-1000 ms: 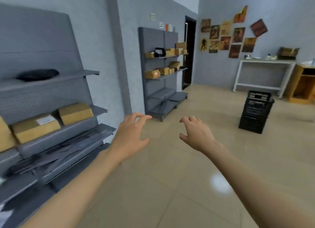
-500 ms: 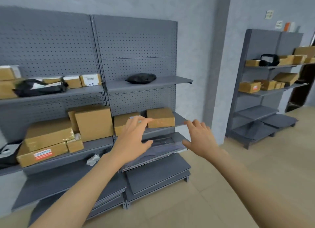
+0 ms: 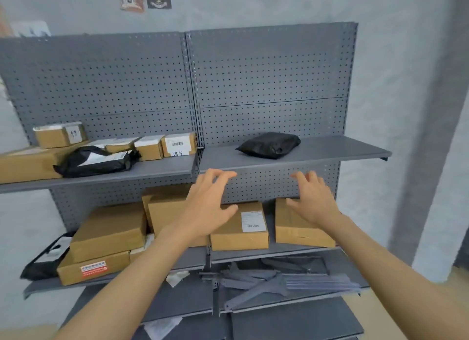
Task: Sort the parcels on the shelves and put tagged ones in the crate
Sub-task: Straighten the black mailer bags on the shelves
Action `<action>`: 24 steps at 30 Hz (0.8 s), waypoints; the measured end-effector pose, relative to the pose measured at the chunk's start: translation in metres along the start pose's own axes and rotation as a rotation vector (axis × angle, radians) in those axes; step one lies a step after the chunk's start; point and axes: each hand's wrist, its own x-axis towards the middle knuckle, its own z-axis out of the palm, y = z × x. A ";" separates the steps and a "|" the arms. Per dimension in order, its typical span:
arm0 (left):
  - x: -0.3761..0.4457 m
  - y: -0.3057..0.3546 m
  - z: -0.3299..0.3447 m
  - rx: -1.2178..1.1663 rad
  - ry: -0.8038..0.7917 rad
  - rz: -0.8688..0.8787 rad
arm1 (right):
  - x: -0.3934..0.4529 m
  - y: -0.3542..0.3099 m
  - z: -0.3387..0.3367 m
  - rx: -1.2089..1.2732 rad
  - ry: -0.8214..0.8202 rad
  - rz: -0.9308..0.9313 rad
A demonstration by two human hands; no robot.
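Both your hands are empty with fingers spread — left hand and right hand hover in front of the middle shelf. The labelled box sits right between them. Crate's out of view. Rush it and you'll likely shove the plain box beside it off the shelf.

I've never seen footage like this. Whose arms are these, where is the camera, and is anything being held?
No machine here: a person wears a camera on the head, looking forward and down, so you see their own arms. The left hand and right hand are both open, fingers spread, holding nothing. They reach toward a grey shelf unit. Behind the hands, on the middle shelf, sit a cardboard box with a white label and a plain cardboard box. Above lies a black bag parcel.
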 end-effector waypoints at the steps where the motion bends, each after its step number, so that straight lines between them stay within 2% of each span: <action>1: 0.011 -0.008 0.007 -0.002 -0.002 -0.006 | 0.015 0.000 0.009 0.015 0.004 0.001; 8: 0.093 -0.066 0.049 -0.060 0.008 -0.066 | 0.115 -0.004 0.062 0.043 0.090 -0.033; 13: 0.166 -0.107 0.074 -0.093 0.044 -0.035 | 0.199 -0.014 0.085 -0.064 0.186 -0.079; 16: 0.217 -0.132 0.079 -0.106 0.057 -0.013 | 0.252 -0.021 0.097 -0.164 0.119 -0.084; 20: 0.275 -0.154 0.094 -0.132 0.045 0.032 | 0.302 -0.017 0.118 -0.295 -0.026 0.013; 24: 0.310 -0.161 0.118 -0.151 0.022 0.044 | 0.329 -0.011 0.133 -0.386 -0.036 0.010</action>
